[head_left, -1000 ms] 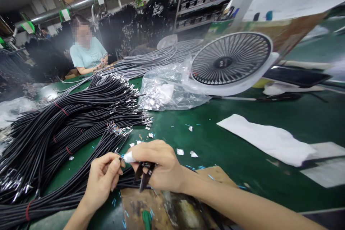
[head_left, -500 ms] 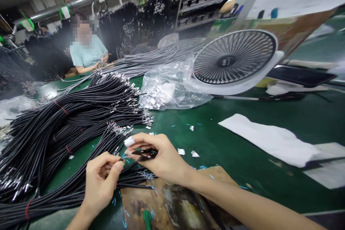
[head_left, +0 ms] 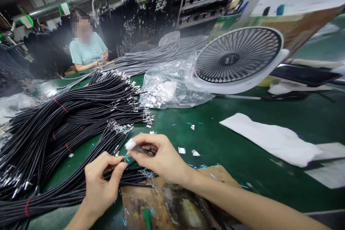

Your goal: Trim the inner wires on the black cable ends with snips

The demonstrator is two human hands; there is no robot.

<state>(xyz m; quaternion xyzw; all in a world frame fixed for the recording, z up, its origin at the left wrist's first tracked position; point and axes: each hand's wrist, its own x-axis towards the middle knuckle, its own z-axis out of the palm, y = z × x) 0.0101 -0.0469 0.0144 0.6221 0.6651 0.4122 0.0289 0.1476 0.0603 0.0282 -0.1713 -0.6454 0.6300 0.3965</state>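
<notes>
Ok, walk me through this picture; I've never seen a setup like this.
There's no robot here, just someone's two bare hands, seen by a camera worn on their head, looking forward and down. The left hand pinches the end of a black cable. The right hand has its fingertips at the blue wires there, with a dark tool partly hidden in its grasp. On the green table lie black cable bundles, a clear plastic bag and a round fan.
</notes>
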